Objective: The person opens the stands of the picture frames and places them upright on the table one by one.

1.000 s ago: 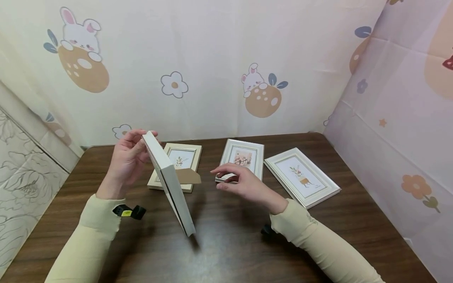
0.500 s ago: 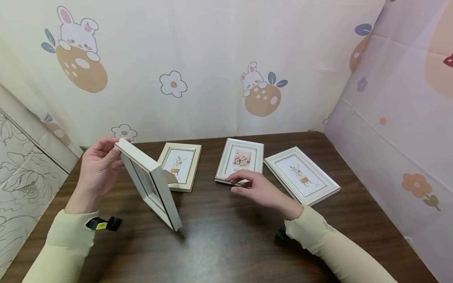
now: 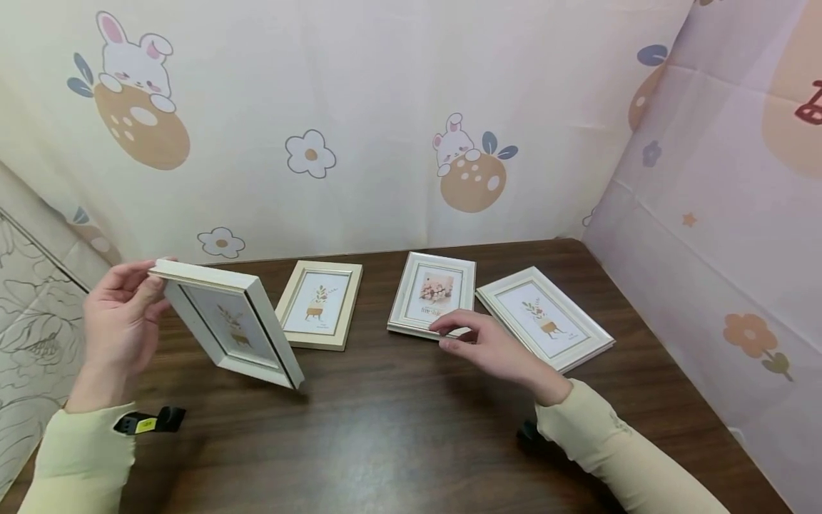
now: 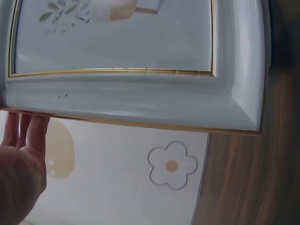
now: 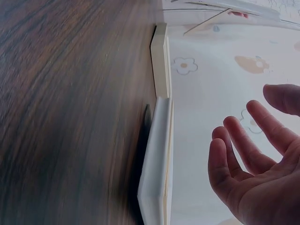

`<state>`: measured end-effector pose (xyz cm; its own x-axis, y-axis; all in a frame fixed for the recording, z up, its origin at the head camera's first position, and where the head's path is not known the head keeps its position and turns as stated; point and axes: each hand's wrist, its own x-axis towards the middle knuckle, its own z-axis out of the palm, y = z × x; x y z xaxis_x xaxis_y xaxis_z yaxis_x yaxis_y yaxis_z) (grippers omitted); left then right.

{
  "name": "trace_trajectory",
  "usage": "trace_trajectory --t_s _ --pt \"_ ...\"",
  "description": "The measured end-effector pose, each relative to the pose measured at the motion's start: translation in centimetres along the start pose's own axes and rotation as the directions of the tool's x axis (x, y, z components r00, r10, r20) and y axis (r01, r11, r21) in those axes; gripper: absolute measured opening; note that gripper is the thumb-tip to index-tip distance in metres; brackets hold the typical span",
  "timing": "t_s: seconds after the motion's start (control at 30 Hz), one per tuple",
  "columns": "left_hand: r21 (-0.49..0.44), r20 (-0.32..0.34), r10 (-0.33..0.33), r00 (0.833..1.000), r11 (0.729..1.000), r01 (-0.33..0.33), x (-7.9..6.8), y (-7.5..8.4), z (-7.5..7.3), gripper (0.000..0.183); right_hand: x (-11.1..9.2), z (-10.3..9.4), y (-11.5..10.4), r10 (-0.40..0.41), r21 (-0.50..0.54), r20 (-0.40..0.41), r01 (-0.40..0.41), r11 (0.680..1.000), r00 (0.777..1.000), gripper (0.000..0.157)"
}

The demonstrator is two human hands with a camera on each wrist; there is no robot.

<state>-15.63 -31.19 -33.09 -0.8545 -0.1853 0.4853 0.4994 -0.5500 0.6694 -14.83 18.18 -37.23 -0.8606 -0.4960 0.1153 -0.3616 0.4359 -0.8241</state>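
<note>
In the head view my left hand [image 3: 118, 325] grips a white picture frame [image 3: 231, 321] by its upper left corner, thumb in front. The frame tilts in the air, its plant picture facing me. Close up in the left wrist view, the frame's white moulding [image 4: 140, 101] shows a gold inner line, with fingers [image 4: 35, 133] at its edge. My right hand [image 3: 494, 350] holds nothing, fingers loosely bent. Its fingertips overlap the lower edge of a white frame [image 3: 433, 285] with a flower photo lying on the table. The right wrist view shows that hand [image 5: 262, 173] palm up to the camera.
A cream frame [image 3: 349, 300] lies behind the held one, partly covered by it. At the right, another white frame [image 3: 546, 318] lies at an angle. All are on the dark wooden table [image 3: 366, 421], with a printed curtain [image 3: 372, 86] along its back edge.
My left hand has carried the frame leftward and turned it, so its picture side now faces me; earlier it was seen nearly edge-on. My right hand has drawn slightly to the right.
</note>
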Motion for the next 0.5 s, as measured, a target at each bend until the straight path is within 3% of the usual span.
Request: trace_trajectory --t_s 0.27,0.5 --pt "0.082 -0.22 0.006 0.975 0.997 0.012 0.9 1.6 -1.1 0.021 -0.4 -0.7 0.3 -0.008 -0.027 -0.044 0.006 1.0 0.999 0.023" --pt "0.231 -0.383 0.046 0.923 0.972 0.047 2.3 2.7 -1.9 0.035 -0.2 -0.8 0.0 0.027 -0.015 -0.042 -0.027 1.0 0.999 0.023"
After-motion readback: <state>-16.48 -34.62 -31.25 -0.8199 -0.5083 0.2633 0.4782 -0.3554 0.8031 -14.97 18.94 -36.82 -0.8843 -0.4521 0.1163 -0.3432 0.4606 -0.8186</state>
